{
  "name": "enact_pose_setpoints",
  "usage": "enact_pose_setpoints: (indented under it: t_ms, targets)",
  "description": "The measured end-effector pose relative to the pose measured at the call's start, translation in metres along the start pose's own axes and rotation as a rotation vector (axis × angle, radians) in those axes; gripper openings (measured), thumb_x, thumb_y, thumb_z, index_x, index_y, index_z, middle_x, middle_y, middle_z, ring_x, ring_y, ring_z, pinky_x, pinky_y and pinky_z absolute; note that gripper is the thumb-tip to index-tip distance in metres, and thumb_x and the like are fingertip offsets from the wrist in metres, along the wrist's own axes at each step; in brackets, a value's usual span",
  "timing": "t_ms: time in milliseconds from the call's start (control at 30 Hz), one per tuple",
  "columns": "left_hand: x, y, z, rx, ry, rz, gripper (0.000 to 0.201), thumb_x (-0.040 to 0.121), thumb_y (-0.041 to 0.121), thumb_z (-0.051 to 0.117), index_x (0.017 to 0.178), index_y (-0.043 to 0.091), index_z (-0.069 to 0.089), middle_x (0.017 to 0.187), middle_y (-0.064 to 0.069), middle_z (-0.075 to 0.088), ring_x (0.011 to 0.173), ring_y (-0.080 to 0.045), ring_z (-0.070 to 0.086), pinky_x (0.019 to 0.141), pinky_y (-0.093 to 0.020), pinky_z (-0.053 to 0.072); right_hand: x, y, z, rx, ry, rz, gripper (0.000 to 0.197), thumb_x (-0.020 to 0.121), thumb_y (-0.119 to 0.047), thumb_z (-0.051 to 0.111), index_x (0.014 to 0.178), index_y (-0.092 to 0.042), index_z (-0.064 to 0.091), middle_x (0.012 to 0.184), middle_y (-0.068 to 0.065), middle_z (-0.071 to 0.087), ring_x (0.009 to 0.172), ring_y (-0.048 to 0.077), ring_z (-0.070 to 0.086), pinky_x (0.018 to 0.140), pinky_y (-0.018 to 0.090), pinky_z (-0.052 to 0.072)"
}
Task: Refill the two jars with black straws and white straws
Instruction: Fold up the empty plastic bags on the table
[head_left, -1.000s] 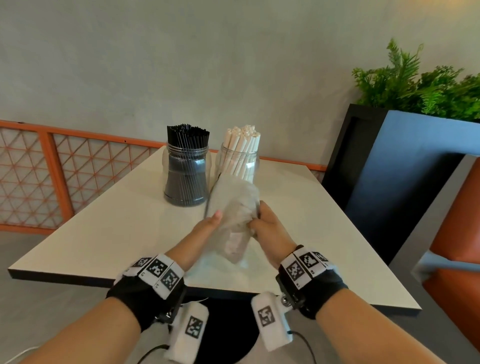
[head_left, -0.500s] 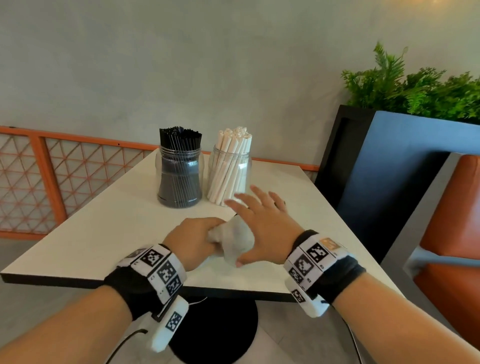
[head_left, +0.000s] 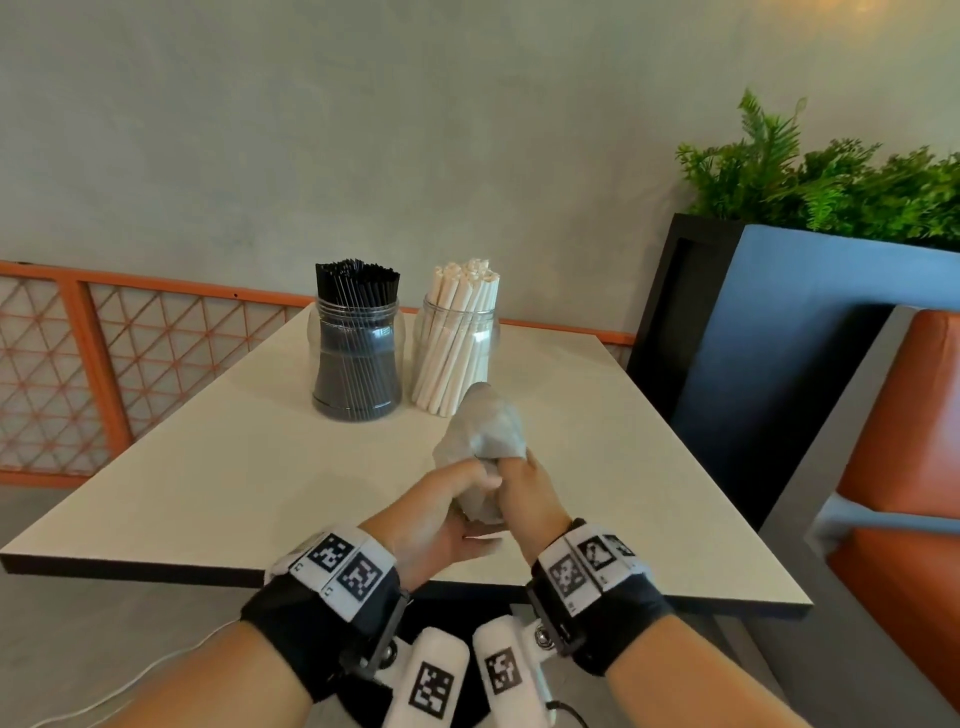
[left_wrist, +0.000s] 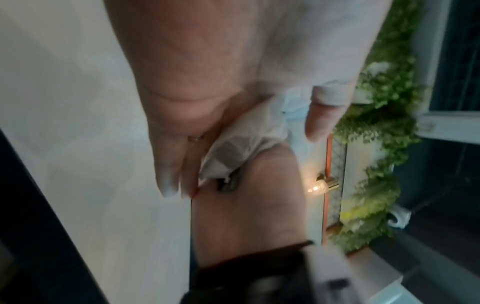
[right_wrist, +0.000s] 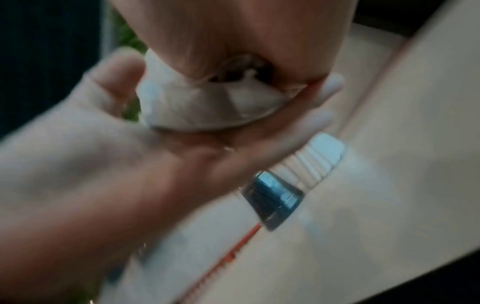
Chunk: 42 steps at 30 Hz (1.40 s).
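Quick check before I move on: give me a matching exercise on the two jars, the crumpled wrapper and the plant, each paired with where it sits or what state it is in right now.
Things:
1. jar of black straws
2. jar of white straws
3. crumpled plastic wrapper
4. green plant

Places or states:
A. behind the dark partition at the right
B. held between the left hand and the right hand, above the table
C. stands on the table, the left one of the pair
D. stands on the table, the right one of the pair, nearest the wrapper

Pairs: 1-C, 2-D, 3-B, 4-A
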<state>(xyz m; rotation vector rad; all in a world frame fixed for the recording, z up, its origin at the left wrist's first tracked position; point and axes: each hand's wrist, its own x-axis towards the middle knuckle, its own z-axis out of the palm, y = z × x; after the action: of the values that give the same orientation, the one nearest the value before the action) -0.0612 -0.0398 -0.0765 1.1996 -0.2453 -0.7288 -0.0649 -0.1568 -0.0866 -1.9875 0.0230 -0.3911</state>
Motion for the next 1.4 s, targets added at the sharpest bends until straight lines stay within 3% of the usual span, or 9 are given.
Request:
enact_pose_setpoints:
  t_ms: [100,200,433,600,767,867,1000,1167,1400]
  targets:
    - [-0.005,0.006,-0.001,-0.116,-0.013,0.009,0.052,0.077,0.042,0.068,0.117,0.011,0.057,0.115,-0.02,0.066,0.111,-0.033,0.061,0.099,-0.053,0.045,-0.004,0.014,0.001,-0.472,-0.122,-0.162,0.06,0.085,-0.045,0.018,0.135,-0.025,0.043,0.141,-0.001,0.043,0.137,0.021,0.029,0.113,0.038,0.025]
    - [-0.004,0.005,-0.005,0.011,0.099,0.027,0.041,0.081,0.034,0.066,0.114,0.01,0.059,0.107,-0.019,0.07,0.098,-0.03,0.067,0.087,-0.046,0.054,-0.007,0.016,-0.008,-0.687,-0.256,-0.165,0.088,0.07,-0.065,0.001,0.149,-0.03,0.017,0.155,-0.006,0.018,0.145,0.017,0.007,0.117,0.038,0.009]
    - [0.007,0.013,-0.023,0.675,0.388,0.115,0.015,0.09,0.015,0.052,0.098,0.028,0.053,0.076,-0.002,0.061,0.063,-0.014,0.056,0.059,-0.028,0.049,-0.01,-0.002,-0.053,-0.643,-0.201,-0.328,0.108,0.076,-0.051,0.069,0.15,-0.033,-0.008,0.158,-0.014,-0.003,0.144,0.01,0.002,0.115,0.035,0.012]
    - [0.0,0.009,-0.02,0.989,0.221,0.281,0.034,0.085,0.018,0.062,0.114,0.023,0.046,0.096,-0.004,0.066,0.084,-0.021,0.065,0.072,-0.038,0.056,0.009,0.003,-0.047,-0.858,-0.242,-0.443,0.058,0.077,-0.047,0.071,0.126,-0.021,0.053,0.119,-0.002,0.057,0.11,0.019,0.052,0.096,0.031,0.042]
    - [-0.007,0.005,-0.017,1.225,0.294,0.38,0.056,0.077,0.062,0.054,0.122,0.028,0.049,0.116,0.009,0.059,0.106,-0.011,0.056,0.091,-0.032,0.046,0.007,-0.003,-0.057,-0.915,-0.084,-0.293,0.019,0.088,-0.032,0.055,0.103,-0.02,0.057,0.097,-0.004,0.063,0.085,0.018,0.059,0.072,0.031,0.049]
    - [-0.008,0.01,-0.003,1.072,0.214,0.24,0.068,0.074,0.081,0.035,0.116,0.03,0.051,0.111,0.011,0.06,0.099,-0.009,0.058,0.086,-0.028,0.048,-0.001,-0.007,-0.051,-0.91,-0.044,-0.32,0.013,0.086,-0.024,0.055,0.097,-0.017,0.054,0.091,-0.003,0.059,0.079,0.02,0.057,0.064,0.028,0.044]
    - [-0.007,0.013,0.009,0.611,0.152,0.212,0.05,0.089,0.056,0.037,0.126,0.024,0.049,0.116,-0.002,0.062,0.089,-0.019,0.07,0.087,-0.039,0.055,-0.013,0.001,-0.046,-0.484,0.055,-0.311,0.013,0.086,-0.015,0.059,0.097,-0.011,0.052,0.091,-0.001,0.055,0.076,0.012,0.054,0.061,0.021,0.043]
    - [-0.005,0.009,0.021,0.135,0.045,0.12,0.039,0.095,0.042,0.042,0.119,0.016,0.058,0.112,-0.01,0.068,0.094,-0.024,0.069,0.089,-0.045,0.053,-0.028,0.017,-0.04,-0.225,0.058,-0.454,0.065,0.079,-0.026,0.059,0.136,-0.026,0.028,0.134,-0.011,0.029,0.123,0.011,0.04,0.099,0.03,0.044]
    - [-0.009,0.0,0.037,0.419,-0.079,-0.037,0.042,0.094,0.051,0.038,0.121,0.024,0.056,0.119,0.009,0.063,0.107,-0.005,0.056,0.1,-0.043,0.036,-0.043,0.028,-0.065,-0.212,0.13,-0.561,0.065,0.07,-0.041,0.07,0.127,-0.036,0.039,0.123,-0.007,0.047,0.114,-0.005,0.046,0.087,0.005,0.041]
